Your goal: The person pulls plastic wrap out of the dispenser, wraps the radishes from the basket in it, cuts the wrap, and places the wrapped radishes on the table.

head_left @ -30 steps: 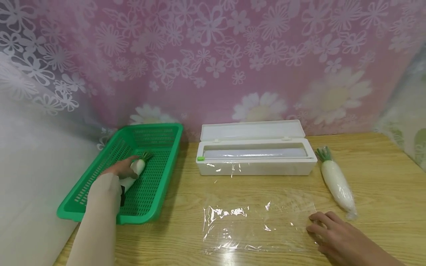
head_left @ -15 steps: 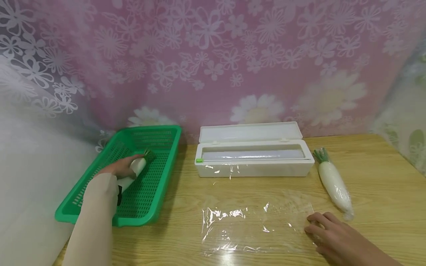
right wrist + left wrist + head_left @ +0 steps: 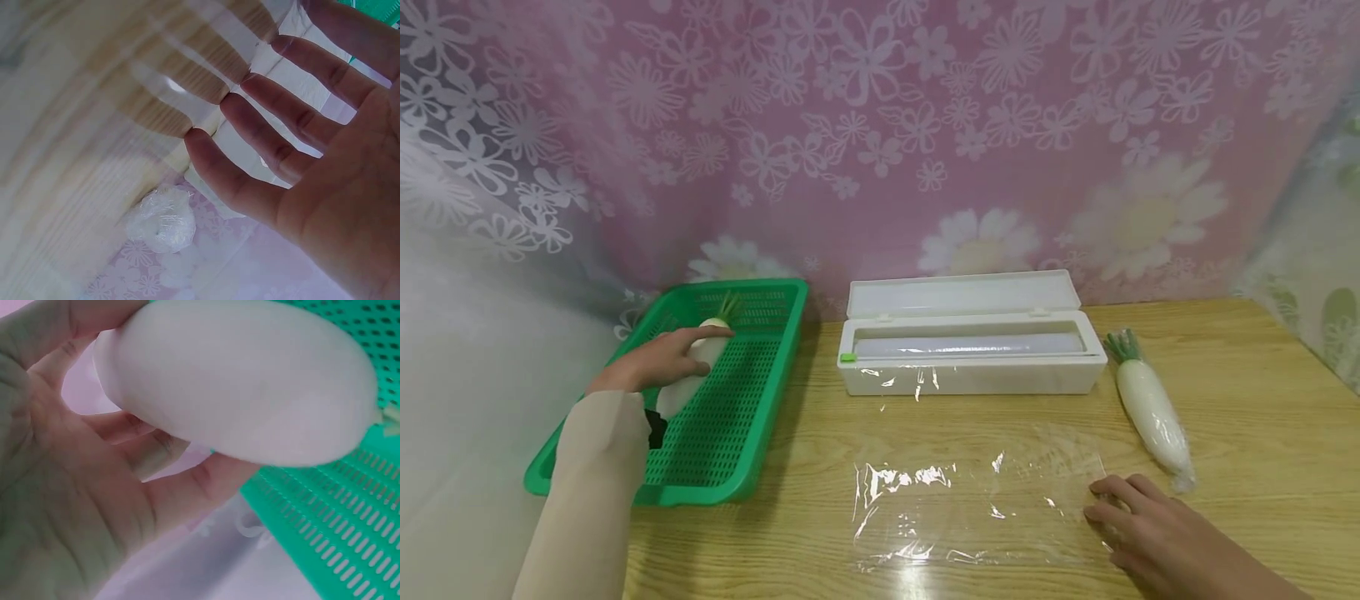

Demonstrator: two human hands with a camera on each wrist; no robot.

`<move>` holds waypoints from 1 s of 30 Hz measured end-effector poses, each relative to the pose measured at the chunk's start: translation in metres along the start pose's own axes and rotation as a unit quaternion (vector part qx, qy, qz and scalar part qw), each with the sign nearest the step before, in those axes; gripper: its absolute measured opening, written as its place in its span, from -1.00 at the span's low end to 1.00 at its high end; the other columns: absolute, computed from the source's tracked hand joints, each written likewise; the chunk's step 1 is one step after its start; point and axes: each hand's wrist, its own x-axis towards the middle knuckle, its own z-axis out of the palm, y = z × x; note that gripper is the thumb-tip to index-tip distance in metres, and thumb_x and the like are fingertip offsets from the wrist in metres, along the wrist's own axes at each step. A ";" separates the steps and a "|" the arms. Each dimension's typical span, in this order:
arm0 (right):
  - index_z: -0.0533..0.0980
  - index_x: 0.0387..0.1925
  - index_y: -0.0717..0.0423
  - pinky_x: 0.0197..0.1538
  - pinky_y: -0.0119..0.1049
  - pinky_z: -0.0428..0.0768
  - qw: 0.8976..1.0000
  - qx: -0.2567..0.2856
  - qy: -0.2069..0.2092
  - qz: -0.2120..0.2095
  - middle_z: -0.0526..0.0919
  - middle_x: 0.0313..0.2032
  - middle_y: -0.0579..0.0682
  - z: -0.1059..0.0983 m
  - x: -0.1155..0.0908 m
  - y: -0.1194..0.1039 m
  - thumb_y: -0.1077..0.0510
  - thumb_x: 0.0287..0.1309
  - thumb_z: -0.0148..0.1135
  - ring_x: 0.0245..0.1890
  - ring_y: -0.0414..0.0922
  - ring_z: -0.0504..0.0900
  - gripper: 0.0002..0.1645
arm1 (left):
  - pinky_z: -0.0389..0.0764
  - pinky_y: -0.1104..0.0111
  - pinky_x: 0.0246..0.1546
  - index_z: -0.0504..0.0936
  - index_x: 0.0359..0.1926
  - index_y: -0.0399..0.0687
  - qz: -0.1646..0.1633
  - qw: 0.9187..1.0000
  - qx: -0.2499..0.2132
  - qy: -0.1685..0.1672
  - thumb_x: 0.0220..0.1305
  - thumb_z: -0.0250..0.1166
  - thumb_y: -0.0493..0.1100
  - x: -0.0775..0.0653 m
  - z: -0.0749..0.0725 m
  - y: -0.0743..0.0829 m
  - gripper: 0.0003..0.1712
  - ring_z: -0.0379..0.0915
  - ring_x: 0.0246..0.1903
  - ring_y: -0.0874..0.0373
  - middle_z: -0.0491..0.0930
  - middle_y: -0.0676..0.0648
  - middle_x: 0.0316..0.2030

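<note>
My left hand (image 3: 658, 358) reaches into the green plastic basket (image 3: 778, 392) and holds a white radish (image 3: 681, 394) with short green stalks. In the left wrist view, the fingers and thumb wrap around the radish's pale body, and it appears raised over the slotted basket. My right hand (image 3: 1161, 533) rests on the table, its fingertips touching the right edge of a clear plastic film (image 3: 970, 504). The right wrist view shows those fingers spread and gently bent, tips on the shiny surface. The film lies flat in front of the white wrap box.
The long white wrap box (image 3: 973, 379) stands with its lid raised and a roll of film (image 3: 970, 345) inside. To its right lies another radish (image 3: 1153, 417), wrapped in film. A pink flowered curtain (image 3: 880, 167) hangs behind the wooden table (image 3: 1247, 400).
My left hand has lifted the radish slightly and shifted it toward the back of the basket. My right hand stays at the film's edge.
</note>
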 end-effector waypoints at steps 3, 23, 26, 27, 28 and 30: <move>0.57 -0.15 -0.07 -0.39 -0.34 0.50 1.000 -0.009 0.012 -0.008 0.54 -0.14 -0.05 0.000 0.001 0.000 -0.27 0.51 -0.44 -0.24 -0.13 0.45 -0.34 | 0.59 0.02 -0.23 0.20 0.53 -0.19 0.010 1.000 -0.002 0.015 0.41 0.19 -0.27 -0.003 -0.001 0.007 -0.28 0.48 0.02 -0.33 0.19 -0.59 0.34; 0.57 -0.14 -0.07 -0.40 -0.35 0.48 1.000 -0.004 0.015 -0.009 0.53 -0.13 -0.05 0.002 0.000 -0.001 -0.26 0.51 -0.44 -0.26 -0.16 0.43 -0.34 | 0.58 0.10 -0.29 0.27 0.53 -0.01 0.059 0.997 -0.002 0.059 0.41 0.26 -0.20 -0.015 -0.002 0.056 -0.28 0.50 -0.11 -0.16 0.42 -0.39 0.19; 0.57 -0.16 -0.06 -0.41 -0.35 0.48 1.000 -0.009 0.022 -0.009 0.54 -0.13 -0.04 0.002 0.000 -0.001 -0.24 0.52 -0.47 -0.27 -0.15 0.44 -0.33 | 0.59 0.12 -0.29 0.29 0.52 0.02 0.067 0.996 -0.008 0.066 0.41 0.26 -0.21 -0.014 -0.001 0.064 -0.30 0.52 -0.14 -0.12 0.46 -0.37 0.16; 0.57 -0.16 -0.06 -0.41 -0.34 0.49 1.000 -0.009 0.022 -0.009 0.54 -0.13 -0.03 0.002 -0.001 -0.001 -0.24 0.51 -0.48 -0.28 -0.14 0.44 -0.33 | 0.59 0.13 -0.29 0.29 0.52 0.03 0.071 0.995 -0.009 0.068 0.41 0.27 -0.21 -0.014 -0.001 0.067 -0.30 0.52 -0.14 -0.12 0.47 -0.36 0.16; 0.57 -0.16 -0.06 -0.42 -0.34 0.49 1.000 -0.010 0.023 -0.009 0.54 -0.13 -0.02 0.002 0.000 -0.001 -0.24 0.51 -0.48 -0.28 -0.14 0.44 -0.32 | 0.59 0.13 -0.29 0.30 0.51 0.03 0.076 0.995 -0.011 0.070 0.41 0.27 -0.21 -0.014 0.000 0.069 -0.30 0.52 -0.15 -0.12 0.48 -0.35 0.15; 0.57 -0.16 -0.06 -0.42 -0.35 0.48 1.000 -0.010 0.027 -0.010 0.54 -0.13 -0.03 0.002 0.000 -0.002 -0.23 0.52 -0.48 -0.28 -0.15 0.44 -0.33 | 0.59 0.13 -0.30 0.31 0.51 0.03 0.087 0.994 -0.011 0.072 0.41 0.28 -0.22 -0.013 0.000 0.074 -0.30 0.51 -0.16 -0.11 0.47 -0.36 0.16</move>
